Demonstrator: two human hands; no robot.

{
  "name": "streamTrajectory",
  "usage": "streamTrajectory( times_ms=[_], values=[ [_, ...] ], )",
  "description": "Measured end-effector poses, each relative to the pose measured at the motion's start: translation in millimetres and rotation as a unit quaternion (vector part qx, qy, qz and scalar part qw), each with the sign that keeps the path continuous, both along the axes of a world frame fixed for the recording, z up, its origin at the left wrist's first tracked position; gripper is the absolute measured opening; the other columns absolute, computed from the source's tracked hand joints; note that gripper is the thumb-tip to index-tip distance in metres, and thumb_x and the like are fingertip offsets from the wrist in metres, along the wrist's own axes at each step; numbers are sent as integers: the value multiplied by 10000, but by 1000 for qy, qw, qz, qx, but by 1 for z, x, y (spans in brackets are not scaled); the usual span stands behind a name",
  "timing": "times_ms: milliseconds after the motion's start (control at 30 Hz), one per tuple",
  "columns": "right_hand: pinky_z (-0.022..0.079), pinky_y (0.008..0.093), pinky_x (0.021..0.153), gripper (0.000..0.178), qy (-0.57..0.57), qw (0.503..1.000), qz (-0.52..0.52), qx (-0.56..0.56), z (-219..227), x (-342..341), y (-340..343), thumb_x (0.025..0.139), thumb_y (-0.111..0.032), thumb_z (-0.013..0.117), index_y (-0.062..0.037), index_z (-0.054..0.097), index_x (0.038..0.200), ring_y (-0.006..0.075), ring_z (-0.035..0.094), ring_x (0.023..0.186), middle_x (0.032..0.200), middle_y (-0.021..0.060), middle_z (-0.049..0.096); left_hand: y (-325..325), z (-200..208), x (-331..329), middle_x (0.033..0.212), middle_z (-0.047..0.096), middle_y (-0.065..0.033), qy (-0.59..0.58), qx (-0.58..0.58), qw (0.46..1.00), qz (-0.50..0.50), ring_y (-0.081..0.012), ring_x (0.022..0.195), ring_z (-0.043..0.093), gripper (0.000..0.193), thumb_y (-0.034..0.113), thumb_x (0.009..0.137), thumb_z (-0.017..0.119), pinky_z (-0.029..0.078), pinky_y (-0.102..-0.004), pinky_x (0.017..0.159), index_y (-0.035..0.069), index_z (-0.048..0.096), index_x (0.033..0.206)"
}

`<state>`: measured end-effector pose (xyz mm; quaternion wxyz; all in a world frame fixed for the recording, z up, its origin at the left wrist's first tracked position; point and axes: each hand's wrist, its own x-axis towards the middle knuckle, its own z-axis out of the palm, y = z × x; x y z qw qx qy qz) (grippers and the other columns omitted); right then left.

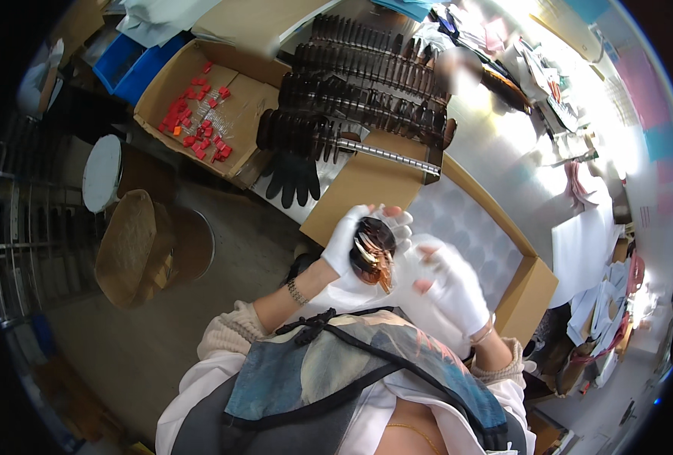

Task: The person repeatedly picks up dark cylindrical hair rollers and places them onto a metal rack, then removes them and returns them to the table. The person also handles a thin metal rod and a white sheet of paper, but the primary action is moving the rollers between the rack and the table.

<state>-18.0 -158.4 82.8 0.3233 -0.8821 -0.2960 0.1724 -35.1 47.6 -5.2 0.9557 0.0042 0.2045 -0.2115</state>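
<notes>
Several glossy dark pieces (373, 249), held in the curled left grip (345, 241), frame centre, right grip (458, 292) beside, fingers parted.

The right grip (454, 294) is blurred, glossy pieces (373, 249) too jumbled to identify partly hide the left grip (342, 241), dark rows (363, 85) partly cover the black glove (292, 182), and glare swallows detail on the counter (490, 148).

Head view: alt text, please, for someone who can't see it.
The white-gloved left hand holds glossy dark-brown pieces; the white-gloved right hand, blurred, is open beside it. Beyond are rows of dark pieces and an open cardboard box with red items.
</notes>
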Motion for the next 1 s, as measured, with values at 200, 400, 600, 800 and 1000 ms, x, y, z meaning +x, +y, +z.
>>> streamTrajectory(
  times_ms=[200,400,600,800,1000],
  values=[
    [509,413,835,561,-142,988,63,28,21,18,41,632,-274,819,-23,626,1094,338,618,991,1132,131,630,-23,-29,10,1104,651,-140,-156,-142,968,-133,-281,979,650,657,582,1003,219,540,-415,863,64,560,1219],
    [537,359,780,604,-95,994,-34,49,0,22,21,676,-172,780,-60,586,1237,307,667,908,1090,109,662,-41,24,28,1238,565,-118,21,150,985,-88,-257,1135,549,657,565,1017,190,434,-403,1017,48,479,1299],
    [544,311,772,564,19,987,-140,71,-18,44,-12,797,-33,627,-38,519,1350,187,695,903,1050,178,694,-65,18,36,1045,606,-61,-51,164,983,-60,-220,983,566,239,315,1025,392,486,-395,857,137,546,1066],
    [500,315,906,451,218,869,-332,295,-27,57,-90,902,-153,519,21,545,1318,225,586,1068,1207,167,598,-107,5,67,860,626,-60,-140,84,935,-314,-236,827,586,190,234,963,467,499,-348,742,108,605,932],
    [506,379,929,411,222,750,-311,539,-58,94,-199,870,-89,558,107,533,1230,288,604,1003,1110,163,609,-148,-43,93,856,630,-93,-266,253,856,-365,-267,793,608,120,139,862,540,500,-370,712,78,617,931]
  ],
)
